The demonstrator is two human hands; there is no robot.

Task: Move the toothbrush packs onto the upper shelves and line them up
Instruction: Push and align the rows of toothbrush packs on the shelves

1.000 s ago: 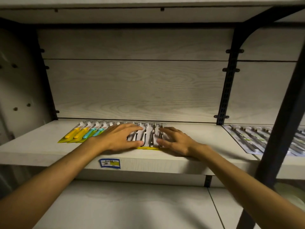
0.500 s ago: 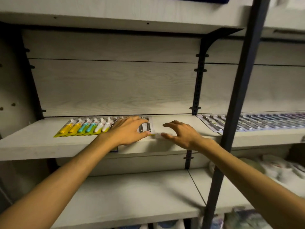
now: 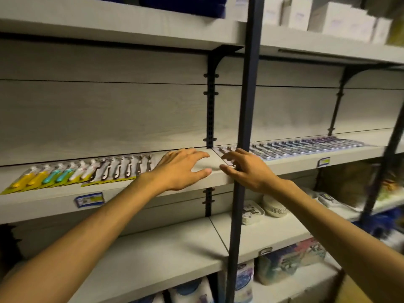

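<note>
A row of toothbrush packs (image 3: pixel 83 171) lies flat on the grey shelf (image 3: pixel 142 193), yellow, teal, white and dark ones overlapping from left to right. My left hand (image 3: pixel 181 169) hovers over bare shelf just right of that row, fingers spread, holding nothing. My right hand (image 3: pixel 247 171) is open too, at the shelf's front edge by the dark upright post (image 3: pixel 244 127). Its fingertips reach the left end of a second row of toothbrush packs (image 3: pixel 295 147), blue and purple, on the adjoining shelf.
A price label (image 3: pixel 89 199) sticks to the shelf front. White boxes (image 3: pixel 328 16) stand on the top shelf. Bowls (image 3: pixel 273 207) and soap dishes sit on the lower right shelf, bagged goods (image 3: pixel 284 263) below. A black bracket strip (image 3: pixel 211 119) divides the bays.
Both hands have left the left row of packs and shifted right. The view swung right, showing more of the right bay.
</note>
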